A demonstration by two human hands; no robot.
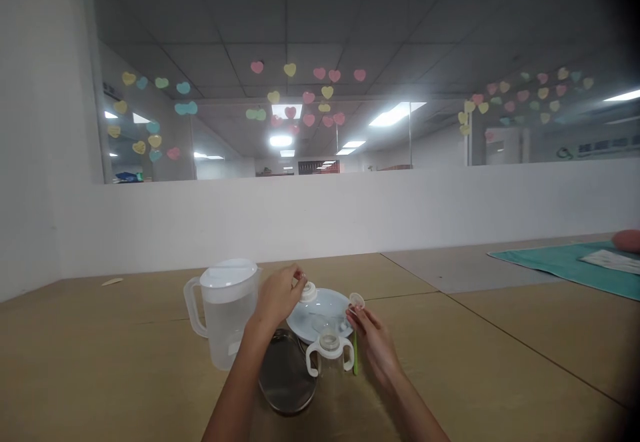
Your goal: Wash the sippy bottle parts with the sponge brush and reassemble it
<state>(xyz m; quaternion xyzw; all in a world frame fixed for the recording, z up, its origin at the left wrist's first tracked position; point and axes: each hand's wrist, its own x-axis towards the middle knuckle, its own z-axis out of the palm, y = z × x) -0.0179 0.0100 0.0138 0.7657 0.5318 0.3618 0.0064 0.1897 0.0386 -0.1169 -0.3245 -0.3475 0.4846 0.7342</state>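
My left hand is closed, with its fingertips at a white bottle collar over the far left rim of a pale blue bowl. Between the fingers of my right hand is a small round translucent disc, held up beside the bowl's right edge. In front of the bowl stands a clear baby bottle, uncapped, with two white handles. Inside the bowl lie a clear dome-shaped cover and small white parts. A thin green stick-like handle shows beside the bottle, below my right hand.
A lidded clear pitcher of water stands left of my left forearm. An oval dark metal tray lies between that forearm and the bottle. Farther right is a teal cloth with something white on it. A low white wall bounds the table's back.
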